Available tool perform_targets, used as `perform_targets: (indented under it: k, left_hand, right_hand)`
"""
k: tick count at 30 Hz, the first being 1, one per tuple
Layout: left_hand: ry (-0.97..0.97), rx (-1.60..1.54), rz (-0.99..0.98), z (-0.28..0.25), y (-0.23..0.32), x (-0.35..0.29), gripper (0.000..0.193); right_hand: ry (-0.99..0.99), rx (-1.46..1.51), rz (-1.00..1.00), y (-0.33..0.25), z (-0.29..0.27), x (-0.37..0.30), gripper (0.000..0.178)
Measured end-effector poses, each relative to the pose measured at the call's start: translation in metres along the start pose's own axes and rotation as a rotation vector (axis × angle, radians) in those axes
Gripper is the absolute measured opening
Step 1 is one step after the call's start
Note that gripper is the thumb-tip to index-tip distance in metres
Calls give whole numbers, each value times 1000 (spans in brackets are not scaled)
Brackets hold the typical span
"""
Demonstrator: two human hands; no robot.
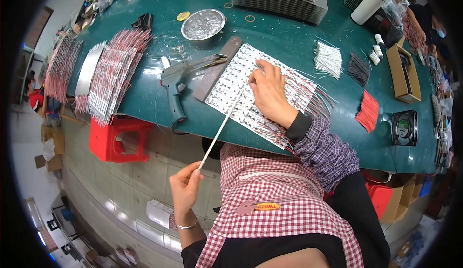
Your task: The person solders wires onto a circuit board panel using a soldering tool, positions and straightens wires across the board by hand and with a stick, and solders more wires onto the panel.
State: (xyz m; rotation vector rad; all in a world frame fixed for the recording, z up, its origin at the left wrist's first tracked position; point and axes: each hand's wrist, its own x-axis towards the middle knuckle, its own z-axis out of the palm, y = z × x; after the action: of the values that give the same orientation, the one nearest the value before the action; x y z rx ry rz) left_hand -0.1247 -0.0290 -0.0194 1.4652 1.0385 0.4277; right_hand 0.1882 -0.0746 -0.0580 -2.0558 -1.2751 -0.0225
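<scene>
A white panel of small circuit boards (230,86) lies at the table's near edge, with red and black wires along its right side. My right hand (270,89) rests over the panel with fingers curled and the fingertips together; what they pinch, if anything, is too small to make out. Below the table edge, my left hand (187,183) pinches one end of a long thin off-white strip (215,140). The strip slants up to the panel, its far end close to my right fingers. Left of the panel, a green and grey soldering gun (172,92) lies with its tip toward a dark flat bar (217,70).
A metal bowl (203,25) stands behind the soldering gun. Wired board stacks (118,70) lie left; stacked panels (279,3) stand at the back. White (328,60), black (359,69) and red wire bundles (367,111) lie right, near a small fan (404,128) and cardboard box (402,75).
</scene>
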Motion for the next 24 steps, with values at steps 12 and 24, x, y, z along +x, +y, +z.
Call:
perform_targets:
  k: [12, 24]
  left_hand:
    - [-393, -396, -274, -9, -16, 30, 24]
    - [-128, -98, -59, 22, 2, 36, 22]
  right_hand:
    - [-141, 85, 70, 3, -8, 2, 14]
    - [54, 321, 121, 25, -14, 4, 24]
